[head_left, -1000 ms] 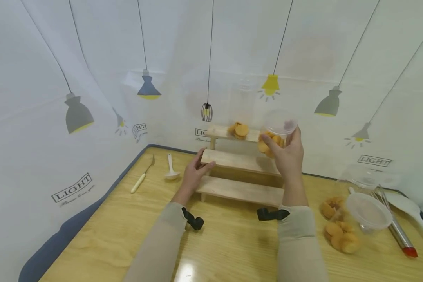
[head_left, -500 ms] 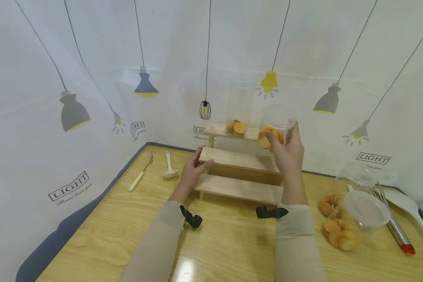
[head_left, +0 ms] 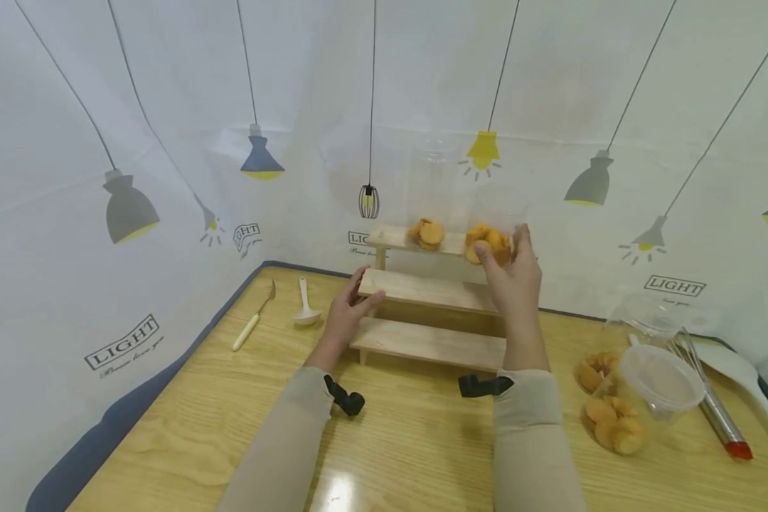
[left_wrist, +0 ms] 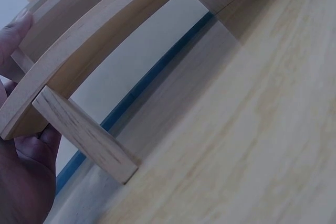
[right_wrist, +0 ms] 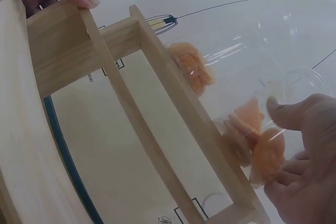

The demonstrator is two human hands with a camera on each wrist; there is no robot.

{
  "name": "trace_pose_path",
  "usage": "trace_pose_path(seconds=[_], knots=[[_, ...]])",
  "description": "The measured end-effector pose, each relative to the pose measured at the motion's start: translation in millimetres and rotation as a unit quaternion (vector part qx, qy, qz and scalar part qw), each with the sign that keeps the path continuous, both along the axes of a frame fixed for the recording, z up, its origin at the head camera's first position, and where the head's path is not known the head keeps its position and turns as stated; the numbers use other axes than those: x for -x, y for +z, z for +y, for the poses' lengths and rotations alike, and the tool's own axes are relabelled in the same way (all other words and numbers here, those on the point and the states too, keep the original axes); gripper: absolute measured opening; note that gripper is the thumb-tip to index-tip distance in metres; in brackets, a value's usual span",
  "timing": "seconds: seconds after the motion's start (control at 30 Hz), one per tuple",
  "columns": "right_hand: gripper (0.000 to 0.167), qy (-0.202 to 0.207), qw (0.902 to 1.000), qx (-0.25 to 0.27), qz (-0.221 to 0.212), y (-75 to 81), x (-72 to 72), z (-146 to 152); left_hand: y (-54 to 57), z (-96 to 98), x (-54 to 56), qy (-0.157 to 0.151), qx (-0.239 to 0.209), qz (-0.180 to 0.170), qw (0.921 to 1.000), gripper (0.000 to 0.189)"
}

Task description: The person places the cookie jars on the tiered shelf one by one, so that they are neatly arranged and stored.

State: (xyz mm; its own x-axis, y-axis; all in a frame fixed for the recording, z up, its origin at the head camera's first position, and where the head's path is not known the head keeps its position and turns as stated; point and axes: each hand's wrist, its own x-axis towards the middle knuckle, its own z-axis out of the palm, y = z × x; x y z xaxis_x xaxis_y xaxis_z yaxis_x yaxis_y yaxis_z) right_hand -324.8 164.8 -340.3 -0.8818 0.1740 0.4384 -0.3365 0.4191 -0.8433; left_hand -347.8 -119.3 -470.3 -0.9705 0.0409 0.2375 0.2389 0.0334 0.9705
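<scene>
A three-tier wooden shelf (head_left: 432, 341) stands on the table against the back. My left hand (head_left: 343, 316) grips the left end of its middle tier, thumb on top; in the left wrist view the fingers curl under the board. With thumb and fingers, my right hand (head_left: 517, 277) holds a clear plastic jar (right_wrist: 254, 135) of round orange-yellow chips by its side. The jar's base is right at the top tier. To its left on that tier stands another clear jar (head_left: 430, 203), with similar chips (head_left: 429, 233) at its bottom.
Two more clear jars of chips (head_left: 614, 424) stand at the right, one with a translucent lid (head_left: 662, 377). Near them lie a whisk (head_left: 720, 416) and a large white spoon (head_left: 729, 366). A small ladle (head_left: 306, 306) and a thin yellow-handled tool (head_left: 256, 316) lie left.
My right hand has lowered the jar and brought it upright onto the top tier's right part. My left hand keeps its grip on the shelf. The view has shifted slightly.
</scene>
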Motion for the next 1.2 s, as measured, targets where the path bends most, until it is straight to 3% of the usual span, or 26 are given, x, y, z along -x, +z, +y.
trace_pose_path(seconds=[0.17, 0.5, 0.7, 0.93, 1.2], knots=[[0.091, -0.011, 0.9985, -0.035, -0.041, -1.8, 1.8, 1, -0.3, 0.5, -0.4, -0.001, -0.007, 0.005, 1.0, 0.085], [0.088, -0.021, 0.9972, -0.056, -0.044, -2.1, 2.2, 3, 1.4, -0.4, -0.2, -0.012, -0.005, -0.008, 0.9999, 0.085], [0.081, -0.015, 0.9974, -0.053, -0.047, -2.7, 2.5, 4, 5.7, -1.7, -1.6, -0.023, -0.004, -0.017, 0.9996, 0.081], [0.076, 0.002, 0.998, -0.038, -0.051, -4.4, 2.5, 6, 28.3, -0.6, -21.1, -0.033, -0.007, -0.009, 0.9994, 0.078], [0.071, -0.002, 0.998, 0.002, -0.063, -5.6, 5.5, 7, 28.5, -0.2, -21.5, -0.03, -0.011, -0.001, 0.9995, 0.076]])
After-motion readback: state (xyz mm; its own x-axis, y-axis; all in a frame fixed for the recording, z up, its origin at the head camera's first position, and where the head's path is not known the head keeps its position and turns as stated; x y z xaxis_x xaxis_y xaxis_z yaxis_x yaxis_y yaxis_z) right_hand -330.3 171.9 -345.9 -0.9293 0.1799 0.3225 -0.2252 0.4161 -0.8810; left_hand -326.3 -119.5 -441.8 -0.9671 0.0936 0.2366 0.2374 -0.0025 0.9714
